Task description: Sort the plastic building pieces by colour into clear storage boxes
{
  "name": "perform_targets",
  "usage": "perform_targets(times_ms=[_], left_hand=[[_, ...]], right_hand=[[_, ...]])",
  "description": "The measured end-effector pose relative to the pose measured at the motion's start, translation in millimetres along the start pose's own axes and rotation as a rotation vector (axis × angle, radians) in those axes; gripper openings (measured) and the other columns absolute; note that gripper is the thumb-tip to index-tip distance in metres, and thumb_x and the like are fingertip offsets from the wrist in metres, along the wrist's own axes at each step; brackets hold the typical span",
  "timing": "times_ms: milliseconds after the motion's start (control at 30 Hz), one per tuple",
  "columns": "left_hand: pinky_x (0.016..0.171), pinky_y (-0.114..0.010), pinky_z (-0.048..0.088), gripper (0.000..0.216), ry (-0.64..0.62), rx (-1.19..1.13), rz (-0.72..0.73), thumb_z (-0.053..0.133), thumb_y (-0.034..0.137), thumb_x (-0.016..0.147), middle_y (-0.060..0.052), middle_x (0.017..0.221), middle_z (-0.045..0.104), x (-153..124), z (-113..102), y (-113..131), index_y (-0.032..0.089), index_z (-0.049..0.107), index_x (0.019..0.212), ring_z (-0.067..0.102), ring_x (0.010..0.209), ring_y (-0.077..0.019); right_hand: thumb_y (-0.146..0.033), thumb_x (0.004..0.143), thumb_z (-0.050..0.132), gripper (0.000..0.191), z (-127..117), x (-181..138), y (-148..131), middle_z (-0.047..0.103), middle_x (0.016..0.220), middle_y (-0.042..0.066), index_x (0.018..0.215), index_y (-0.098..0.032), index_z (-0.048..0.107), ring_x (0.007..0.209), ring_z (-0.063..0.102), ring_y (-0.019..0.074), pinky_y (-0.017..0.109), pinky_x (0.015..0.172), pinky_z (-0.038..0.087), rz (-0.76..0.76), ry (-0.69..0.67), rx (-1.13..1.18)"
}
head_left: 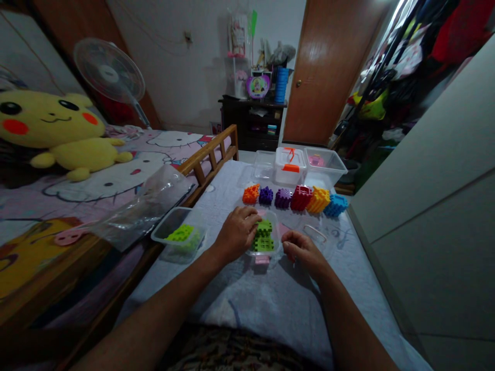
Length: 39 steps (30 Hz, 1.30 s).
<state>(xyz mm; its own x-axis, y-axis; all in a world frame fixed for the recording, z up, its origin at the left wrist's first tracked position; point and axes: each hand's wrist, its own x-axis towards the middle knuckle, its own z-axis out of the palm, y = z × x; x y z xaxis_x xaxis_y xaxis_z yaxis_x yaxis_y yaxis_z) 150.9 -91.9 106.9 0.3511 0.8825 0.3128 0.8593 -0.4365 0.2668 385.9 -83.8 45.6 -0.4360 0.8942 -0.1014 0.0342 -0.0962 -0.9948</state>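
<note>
A small clear plastic box (276,232) with pink latches stands before me, light green toy building blocks (264,243) stacked inside. My left hand (238,233) is closed over its left rim, fingertips beside the blocks; its thumb is mostly hidden. Just off the box's right side, my right hand (303,251) has its fingers curled into a pinch. Whatever it may hold is too small to make out. To the left, another clear tub (158,237) contains more green blocks (181,233).
Behind the box runs a row of block stacks: orange (251,194), dark purple (266,195), purple (283,198), red (300,198), yellow (318,199) and blue (336,205). Farther back are a lidded box (290,172) and an open bin (332,164). A wooden bed rail (209,154) borders the left.
</note>
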Motion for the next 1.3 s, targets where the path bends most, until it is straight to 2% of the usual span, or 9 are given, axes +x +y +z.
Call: perform_targets(times_ms=[133, 233, 367, 600, 733, 867, 967, 1133, 1300], left_hand=[[0.105, -0.049, 0.037, 0.031, -0.1, 0.097, 0.003, 0.052, 0.026, 0.095, -0.008, 0.143, 0.052, -2, 7, 0, 0.023, 0.064, 0.122, 0.041, 0.126, -0.0298], [0.105, -0.048, 0.036, 0.028, -0.17, 0.109, 0.043, 0.05, 0.026, 0.095, -0.005, 0.139, 0.057, -1, 7, 1, 0.025, 0.066, 0.118, 0.043, 0.124, -0.0283], [0.106, -0.049, 0.032, 0.026, -0.205, 0.066, 0.072, 0.052, 0.024, 0.094, -0.004, 0.126, 0.067, -5, 4, 3, 0.025, 0.068, 0.114, 0.046, 0.124, -0.0278], [0.11, -0.053, 0.025, 0.022, -0.236, 0.009, 0.099, 0.052, 0.019, 0.093, -0.003, 0.116, 0.071, -20, 0, 10, 0.025, 0.07, 0.103, 0.049, 0.126, -0.0258], [0.112, -0.05, 0.026, 0.02, -0.248, -0.035, 0.107, 0.05, 0.02, 0.094, -0.003, 0.109, 0.072, -20, -2, 10, 0.024, 0.069, 0.1, 0.053, 0.12, -0.0226], [0.109, -0.042, 0.033, 0.024, -0.17, -0.042, 0.092, 0.046, 0.021, 0.097, -0.006, 0.121, 0.068, -11, 2, 6, 0.022, 0.065, 0.111, 0.053, 0.121, -0.0205], [0.11, -0.042, 0.033, 0.028, -0.165, 0.009, 0.055, 0.046, 0.02, 0.096, -0.009, 0.129, 0.063, -1, 7, 4, 0.019, 0.062, 0.119, 0.05, 0.125, -0.0229], [0.109, -0.046, 0.032, 0.024, -0.252, 0.027, 0.031, 0.046, 0.016, 0.094, -0.009, 0.12, 0.067, 4, 8, 7, 0.019, 0.064, 0.109, 0.053, 0.122, -0.0246], [0.111, -0.048, 0.029, 0.024, -0.234, -0.037, 0.044, 0.046, 0.014, 0.093, -0.006, 0.119, 0.068, -4, 7, 8, 0.021, 0.064, 0.108, 0.056, 0.117, -0.022]], right_hand=[[-0.045, 0.077, 0.07, 0.029, 2, 0, 2, 0.05, 0.059, -0.006, 0.082, -0.019, 0.057, 0.049, 0.044, 0.0083, 0.021, 0.046, 0.033, 0.006, -0.017, -0.006], [-0.045, 0.077, 0.07, 0.029, 2, 0, 2, 0.05, 0.059, -0.006, 0.082, -0.02, 0.057, 0.049, 0.044, 0.0088, 0.021, 0.046, 0.033, 0.015, -0.012, -0.011], [-0.046, 0.077, 0.07, 0.03, 0, 1, 3, 0.051, 0.059, -0.006, 0.084, -0.02, 0.058, 0.05, 0.045, 0.0092, 0.022, 0.046, 0.034, 0.019, -0.017, -0.017], [-0.046, 0.075, 0.072, 0.031, 2, 0, -2, 0.05, 0.057, -0.006, 0.081, -0.019, 0.058, 0.049, 0.043, 0.0086, 0.021, 0.046, 0.032, 0.035, -0.014, -0.007], [-0.046, 0.075, 0.072, 0.031, 2, 1, -1, 0.049, 0.057, -0.006, 0.081, -0.019, 0.058, 0.049, 0.042, 0.0084, 0.021, 0.046, 0.032, 0.03, -0.017, -0.014], [-0.046, 0.076, 0.071, 0.029, 0, 1, 2, 0.05, 0.057, -0.006, 0.081, -0.019, 0.059, 0.048, 0.043, 0.0083, 0.021, 0.045, 0.032, 0.03, -0.027, -0.016], [-0.046, 0.076, 0.071, 0.03, 0, 1, 1, 0.05, 0.057, -0.006, 0.081, -0.019, 0.059, 0.048, 0.043, 0.0084, 0.021, 0.045, 0.032, 0.019, -0.026, -0.014], [-0.046, 0.076, 0.07, 0.03, -1, 1, -1, 0.05, 0.057, -0.006, 0.083, -0.019, 0.059, 0.047, 0.044, 0.0085, 0.021, 0.045, 0.033, 0.027, -0.038, -0.024], [-0.044, 0.076, 0.071, 0.028, 0, 0, -2, 0.051, 0.057, -0.006, 0.082, -0.019, 0.059, 0.049, 0.045, 0.0087, 0.021, 0.046, 0.034, 0.017, -0.034, -0.032]])
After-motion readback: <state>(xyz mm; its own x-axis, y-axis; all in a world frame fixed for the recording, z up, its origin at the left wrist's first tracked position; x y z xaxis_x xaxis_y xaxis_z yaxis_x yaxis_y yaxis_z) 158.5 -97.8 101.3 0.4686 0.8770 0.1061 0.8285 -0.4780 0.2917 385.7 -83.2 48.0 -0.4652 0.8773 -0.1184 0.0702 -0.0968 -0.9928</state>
